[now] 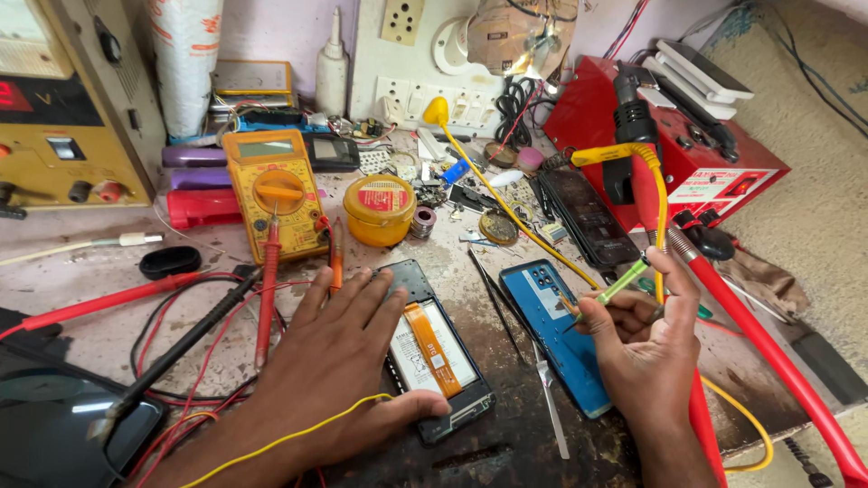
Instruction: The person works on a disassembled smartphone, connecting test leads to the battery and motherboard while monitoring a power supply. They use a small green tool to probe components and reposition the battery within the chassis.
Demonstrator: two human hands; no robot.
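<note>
My left hand (330, 361) lies flat over the left side of an opened phone (440, 361), whose white battery and orange ribbon cable show; the thumb presses its lower edge. My right hand (646, 339) grips a green-handled soldering iron (622, 286), tip pointing left above a blue phone back cover (551, 334). A yellow cord (506, 212) runs up from the iron to a yellow plug (437, 111) at the wall sockets.
A yellow multimeter (274, 190) with red and black probes stands at left, beside a round yellow tin (380, 210). Tweezers (495, 303) lie between the phones. A red soldering station (665, 136) sits right, a power supply (54, 108) far left.
</note>
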